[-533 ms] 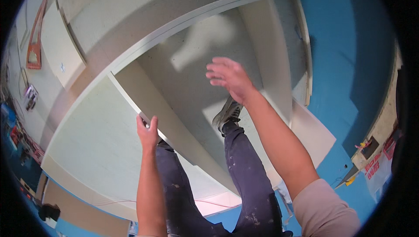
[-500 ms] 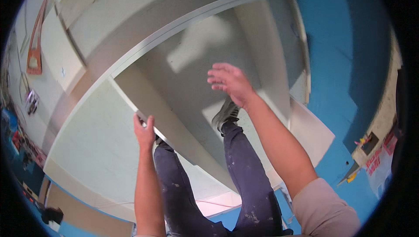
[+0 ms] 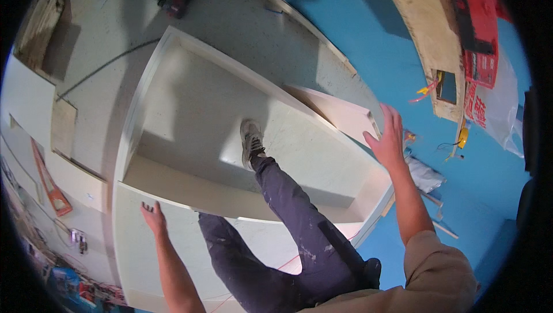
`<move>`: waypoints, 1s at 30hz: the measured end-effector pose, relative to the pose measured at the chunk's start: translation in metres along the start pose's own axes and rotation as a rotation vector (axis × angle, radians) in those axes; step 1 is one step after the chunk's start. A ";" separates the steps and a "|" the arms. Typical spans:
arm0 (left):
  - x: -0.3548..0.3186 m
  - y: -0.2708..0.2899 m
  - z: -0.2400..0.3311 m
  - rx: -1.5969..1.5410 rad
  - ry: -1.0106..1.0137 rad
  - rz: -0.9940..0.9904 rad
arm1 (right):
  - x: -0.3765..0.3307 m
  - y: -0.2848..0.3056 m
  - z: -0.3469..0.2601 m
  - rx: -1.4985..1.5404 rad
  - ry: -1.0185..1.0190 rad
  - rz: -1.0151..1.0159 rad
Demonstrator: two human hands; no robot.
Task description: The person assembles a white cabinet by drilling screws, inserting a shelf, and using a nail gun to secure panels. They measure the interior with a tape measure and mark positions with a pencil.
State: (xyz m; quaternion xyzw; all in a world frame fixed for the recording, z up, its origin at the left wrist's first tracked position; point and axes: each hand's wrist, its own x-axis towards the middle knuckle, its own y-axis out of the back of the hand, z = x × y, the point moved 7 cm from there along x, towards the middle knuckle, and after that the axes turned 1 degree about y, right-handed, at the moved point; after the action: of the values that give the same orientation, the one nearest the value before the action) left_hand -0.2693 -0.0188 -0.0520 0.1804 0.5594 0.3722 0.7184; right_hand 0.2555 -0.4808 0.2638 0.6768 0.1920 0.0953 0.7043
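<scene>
A large white cabinet carcass (image 3: 128, 134) lies on the grey floor, and I stand with one shoe (image 3: 251, 140) inside its open bay. A divider panel (image 3: 178, 183) crosses the carcass between my legs. Just beside the divider's top edge is my left hand (image 3: 153, 217), fingers apart and nothing in them; whether a fingertip touches the edge I cannot tell. Out to the right, my right hand (image 3: 387, 140) is raised with thumb and fingers spread, holding nothing. Close to it a loose white board (image 3: 340, 112) rests against the outside of the carcass.
A red and black power tool (image 3: 180, 3) lies on the floor at the far side, with a dark cable (image 3: 109, 59) nearby. An orange handsaw (image 3: 50, 183) and white panel offcuts (image 3: 75, 177) lie left. Cut wood with wires (image 3: 412, 31) and a plastic bag (image 3: 498, 103) are at right.
My left hand has let go of the divider's edge. My right hand has swung right, out from over the bay, and the whole view has turned.
</scene>
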 end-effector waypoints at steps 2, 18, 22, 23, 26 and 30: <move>-0.042 0.015 0.005 0.091 -0.057 -0.038 | 0.008 -0.023 0.042 0.111 -0.099 -0.178; -0.381 0.128 -0.025 0.023 0.011 -0.391 | -0.103 0.048 0.123 0.326 -0.181 -0.229; -0.403 0.144 0.023 0.132 -0.211 -0.344 | -0.174 0.146 0.097 0.460 -0.097 -0.041; -0.402 0.137 0.020 0.117 -0.243 -0.335 | -0.179 0.182 0.078 0.457 -0.005 -0.006; -0.427 0.151 0.042 0.105 -0.409 -0.367 | -0.221 0.282 0.026 0.545 0.179 0.110; -0.524 0.206 0.088 -0.043 -0.694 -0.442 | -0.316 0.409 -0.051 0.618 0.500 0.115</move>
State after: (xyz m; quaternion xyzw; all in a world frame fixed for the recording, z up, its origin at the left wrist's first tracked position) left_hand -0.3065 -0.2554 0.4655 0.1556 0.3011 0.1378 0.9307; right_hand -0.0005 -0.5320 0.7127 0.8224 0.3388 0.2341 0.3925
